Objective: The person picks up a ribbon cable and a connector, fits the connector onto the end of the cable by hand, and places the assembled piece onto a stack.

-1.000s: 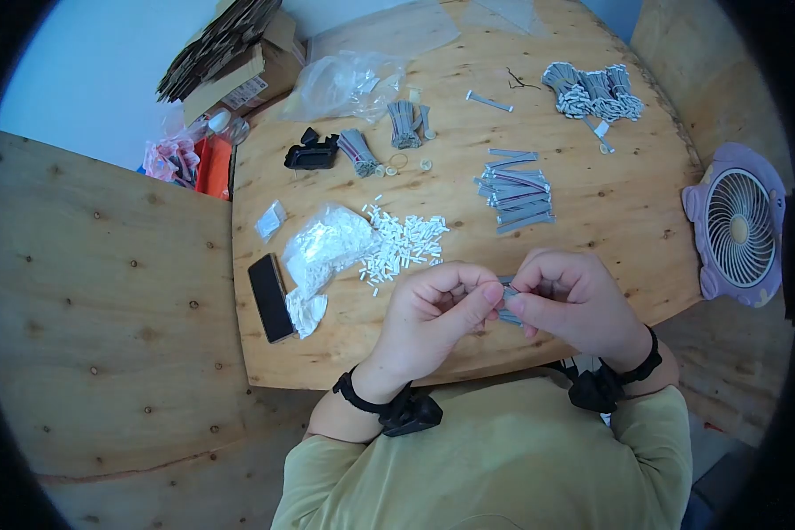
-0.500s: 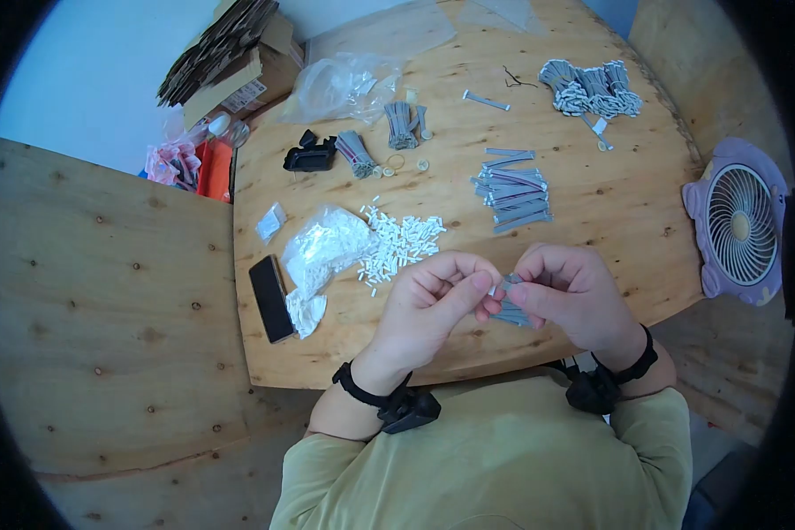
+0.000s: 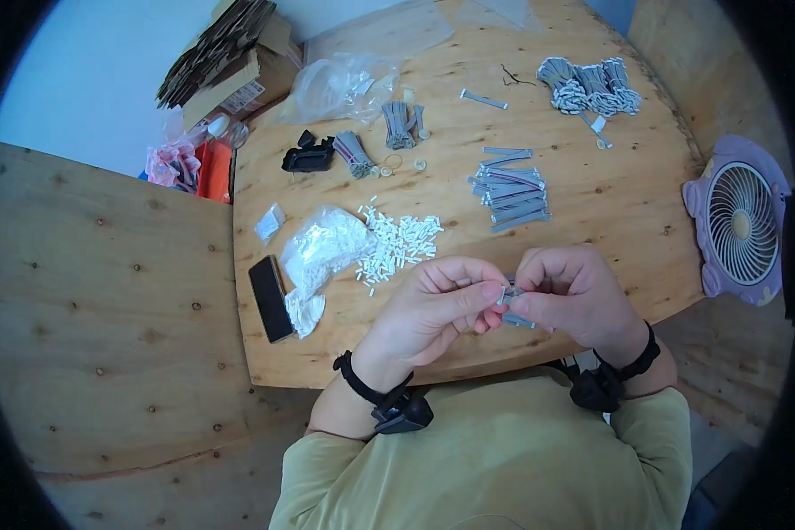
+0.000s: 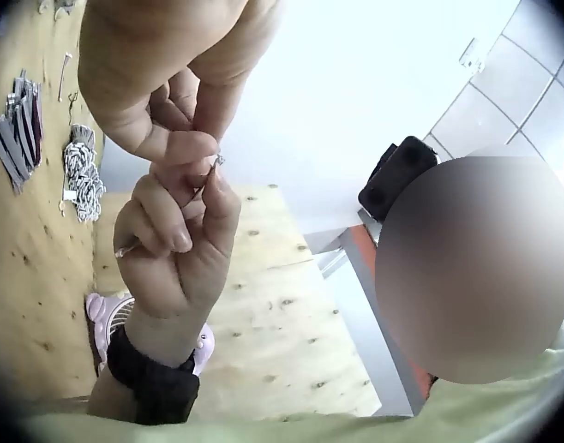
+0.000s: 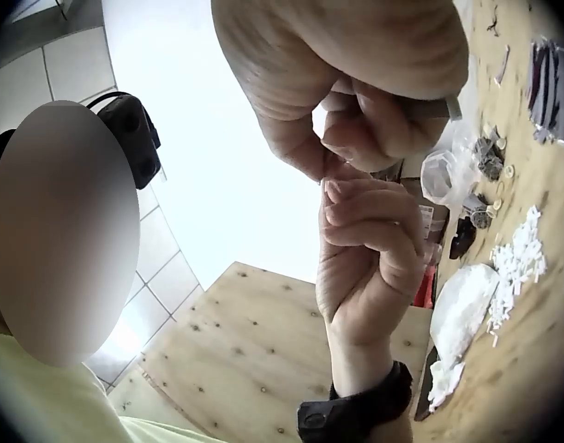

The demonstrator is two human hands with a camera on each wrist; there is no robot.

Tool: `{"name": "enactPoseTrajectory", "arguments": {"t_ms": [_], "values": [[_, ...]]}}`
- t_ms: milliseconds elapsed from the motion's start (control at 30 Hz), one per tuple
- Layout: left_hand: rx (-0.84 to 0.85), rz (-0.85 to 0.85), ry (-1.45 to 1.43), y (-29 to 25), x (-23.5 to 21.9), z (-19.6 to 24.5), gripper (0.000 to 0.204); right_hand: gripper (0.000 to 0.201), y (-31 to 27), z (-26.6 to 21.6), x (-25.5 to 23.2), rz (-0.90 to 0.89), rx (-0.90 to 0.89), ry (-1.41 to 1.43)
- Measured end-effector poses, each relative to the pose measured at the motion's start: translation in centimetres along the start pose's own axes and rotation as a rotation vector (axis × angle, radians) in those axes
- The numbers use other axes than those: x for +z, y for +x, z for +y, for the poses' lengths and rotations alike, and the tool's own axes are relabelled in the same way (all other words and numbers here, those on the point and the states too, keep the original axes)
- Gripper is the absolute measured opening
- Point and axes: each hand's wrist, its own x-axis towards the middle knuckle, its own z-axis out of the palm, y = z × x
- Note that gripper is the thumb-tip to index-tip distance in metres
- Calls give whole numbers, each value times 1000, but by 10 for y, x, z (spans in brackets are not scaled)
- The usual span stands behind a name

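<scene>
Just above the near edge of the table, both hands meet fingertip to fingertip. My left hand (image 3: 442, 305) pinches a small white connector (image 3: 503, 295) between thumb and index finger. Thumb and fingers of my right hand (image 3: 579, 296) grip a grey ribbon cable (image 3: 512, 291), its end right at the connector. The cable's other end (image 5: 437, 108) pokes out between the right hand's curled fingers in the right wrist view. Fingertips hide most of the meeting point. Under the hands lie more grey ribbon cables (image 3: 518, 321), partly covered.
Loose white connectors (image 3: 406, 238) spill from a clear plastic bag (image 3: 327, 243), beside a phone (image 3: 270, 299). A pile of ribbon cables (image 3: 510, 193) lies ahead, bundled cables (image 3: 592, 87) at the far right. A purple fan (image 3: 740, 221) stands at the right edge, a cardboard box (image 3: 256, 79) far left.
Half a second ago the white connector and the cable end showed slightly apart; now they are together at the fingertips. The hands have otherwise stayed in place.
</scene>
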Motion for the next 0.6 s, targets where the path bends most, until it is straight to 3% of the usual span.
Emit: {"name": "enactPoseTrajectory", "arguments": {"t_ms": [600], "values": [[19,84,40,0,9,1,8,5,0,7,-5,-13,-31,-63]]}}
